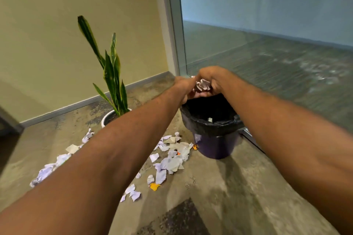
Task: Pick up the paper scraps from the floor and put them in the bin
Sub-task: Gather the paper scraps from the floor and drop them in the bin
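Observation:
Both my hands meet above the far rim of the bin (210, 128), a dark purple bucket lined with a black bag. My right hand (214, 79) grips a crumpled wad of paper scraps (203, 85) over the opening. My left hand (184, 87) is curled against the wad from the left and holds its edge. A pale scrap lies inside the bin (210, 119). Several white, lilac and orange paper scraps (172, 158) litter the floor to the left of the bin, under my left forearm.
A snake plant in a white pot (112, 82) stands left of the bin near the yellow wall. A glass partition with a metal frame (177, 44) runs behind and right of the bin. The floor is rough concrete.

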